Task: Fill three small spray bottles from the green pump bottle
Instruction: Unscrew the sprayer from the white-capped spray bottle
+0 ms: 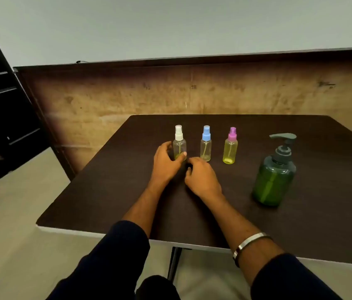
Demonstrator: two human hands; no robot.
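On the dark bench (300,224) the left hand (166,163) curls its fingers round the white-capped spray bottle (179,146), the right hand (201,178) rests loosely curled and empty, and the green pump bottle (274,178) stands well right; a careless lift could topple the neighbouring blue-capped bottle (205,146).

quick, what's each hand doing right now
Left hand: curled round the base of the white-capped spray bottle, gripping it.
Right hand: on the table with fingers loosely curled, holding nothing.
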